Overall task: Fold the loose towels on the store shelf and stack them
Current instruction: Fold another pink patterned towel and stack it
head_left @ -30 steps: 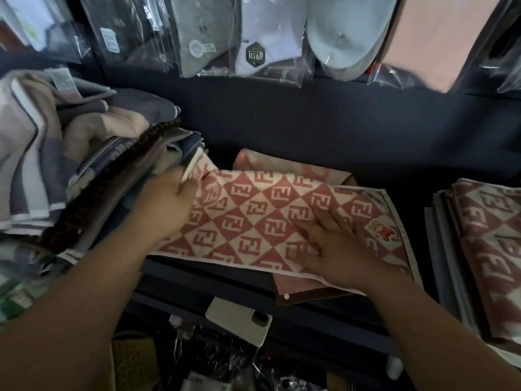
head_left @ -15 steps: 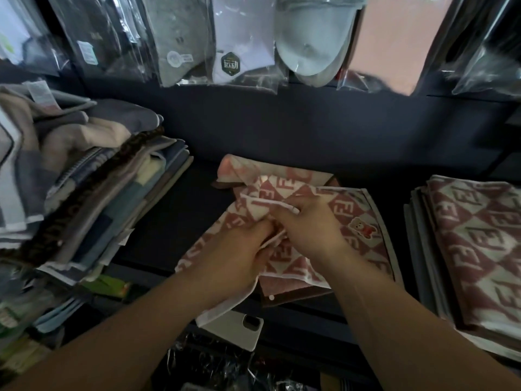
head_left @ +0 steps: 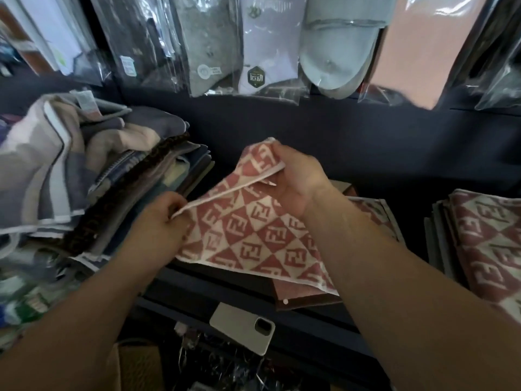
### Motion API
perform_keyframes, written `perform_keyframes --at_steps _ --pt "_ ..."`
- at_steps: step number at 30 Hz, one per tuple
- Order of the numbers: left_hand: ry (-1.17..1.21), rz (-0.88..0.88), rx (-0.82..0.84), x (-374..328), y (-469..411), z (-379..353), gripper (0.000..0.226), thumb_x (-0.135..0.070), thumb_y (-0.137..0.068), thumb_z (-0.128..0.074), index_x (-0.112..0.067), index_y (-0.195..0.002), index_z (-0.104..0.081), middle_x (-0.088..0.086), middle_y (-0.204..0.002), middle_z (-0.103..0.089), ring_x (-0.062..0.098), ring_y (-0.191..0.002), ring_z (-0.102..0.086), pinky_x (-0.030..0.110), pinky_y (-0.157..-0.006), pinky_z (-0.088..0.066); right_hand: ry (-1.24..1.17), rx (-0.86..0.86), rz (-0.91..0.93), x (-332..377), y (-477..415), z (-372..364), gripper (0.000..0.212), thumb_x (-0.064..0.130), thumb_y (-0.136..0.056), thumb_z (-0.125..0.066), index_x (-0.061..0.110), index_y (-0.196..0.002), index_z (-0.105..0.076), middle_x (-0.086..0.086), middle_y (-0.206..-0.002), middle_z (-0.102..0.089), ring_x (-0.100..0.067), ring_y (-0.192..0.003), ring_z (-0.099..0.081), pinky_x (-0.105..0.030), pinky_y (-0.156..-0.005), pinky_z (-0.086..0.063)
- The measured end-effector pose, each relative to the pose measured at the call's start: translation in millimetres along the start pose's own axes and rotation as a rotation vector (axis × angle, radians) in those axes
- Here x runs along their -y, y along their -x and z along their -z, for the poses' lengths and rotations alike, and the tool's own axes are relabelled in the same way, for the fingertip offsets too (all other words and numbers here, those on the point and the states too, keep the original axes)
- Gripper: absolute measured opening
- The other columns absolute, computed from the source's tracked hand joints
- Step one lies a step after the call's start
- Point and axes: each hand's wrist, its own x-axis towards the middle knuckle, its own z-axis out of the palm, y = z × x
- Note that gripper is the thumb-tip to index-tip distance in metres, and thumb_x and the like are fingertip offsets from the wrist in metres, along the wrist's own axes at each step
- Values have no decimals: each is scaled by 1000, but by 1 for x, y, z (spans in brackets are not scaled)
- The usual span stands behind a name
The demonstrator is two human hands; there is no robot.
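Note:
A red and cream checked towel hangs folded between both hands above the dark shelf. My left hand pinches its white-edged near corner at the left. My right hand grips the far corner, lifted higher, with the cloth curling over the fingers. The towel's lower part lies over a pink folded towel on the shelf. A stack of matching checked towels sits at the right.
A tall untidy pile of grey, beige and brown towels leans at the left. Packaged socks and slippers hang above the shelf. A phone in a pale case lies on the lower ledge near the front.
The towel lay spread flat under both hands; then the hands gathered it at the middle. Now they have drawn apart, holding a folded edge taut and lifted off the shelf.

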Motion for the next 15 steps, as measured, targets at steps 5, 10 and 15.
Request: perform_keyframes --at_steps 5,10,15 --pt "210 88 -87 -10 -1 44 8 -25 -98 -61 -20 -97 -67 7 -84 -72 26 -70 -67 37 -56 -53 103 65 17 -2 -18 -31 22 24 -100 -57 10 -88 -68 -8 -72 -69 -24 -73 -68 -51 -91 -56" --pt "290 109 -146 -8 6 70 15 -22 -96 -63 -17 -83 -69 6 -64 -68 23 -52 -60 32 -48 -44 199 105 8 -19 -38 -35 19 22 -102 -55 15 -89 -66 -6 -86 -67 -25 -89 -63 -50 -99 -52" --pt "82 59 33 -6 15 53 45 -38 -97 -62 5 -84 -58 33 -76 -54 33 -56 -51 38 -59 -41 305 -1 -70 -42 -42 -26 19 26 -102 -55 12 -111 -65 -5 -101 -63 -22 -95 -61 -48 -88 -59"
